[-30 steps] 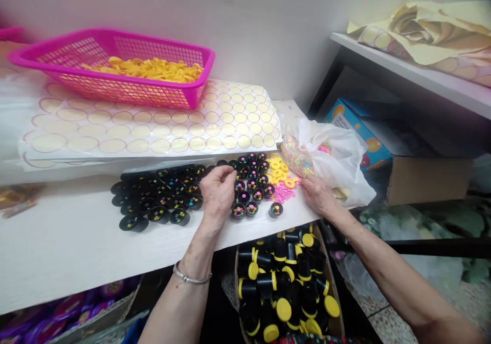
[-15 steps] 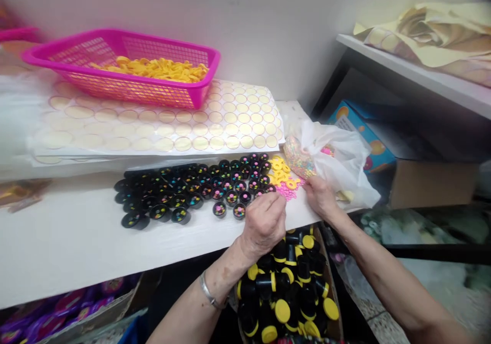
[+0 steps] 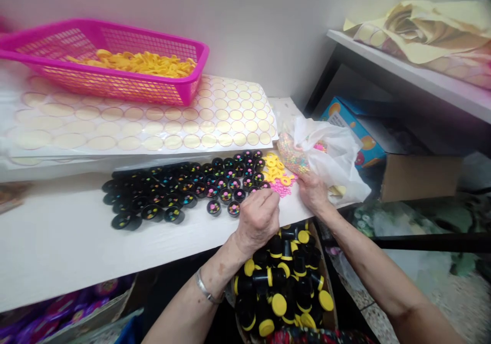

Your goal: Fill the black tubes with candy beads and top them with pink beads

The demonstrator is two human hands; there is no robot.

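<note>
Compared with a second ago, the left hand (image 3: 258, 216) is no longer hovering over the middle of the packed group of small, round, black plastic cups (image 3: 199, 189); it is now sitting toward four o'clock from there, over the group's near right end. That shift is uncovering cups in the near middle, while the ones beneath the hand are staying hidden. The work now seems to be centring on the end by the loose pieces.

The cups are standing on the white table (image 3: 76, 226), stretching from the left hand toward ten o'clock. Those toward three o'clock are showing a pink piece among mixed-colour beads; those toward nine o'clock are showing no clear pink one.

The left fingers are curling inward, but their tips are hidden, so I cannot tell how far they are closing or whether they are holding anything. Small pink plastic pieces (image 3: 282, 187) are lying at one o'clock from that hand, with flat yellow plastic rings (image 3: 273, 164) just beyond.

The right hand (image 3: 313, 193) is staying at two o'clock from the left, its fingers bending beside a white translucent plastic bag (image 3: 333, 139); I cannot tell whether they are gripping it.
</note>
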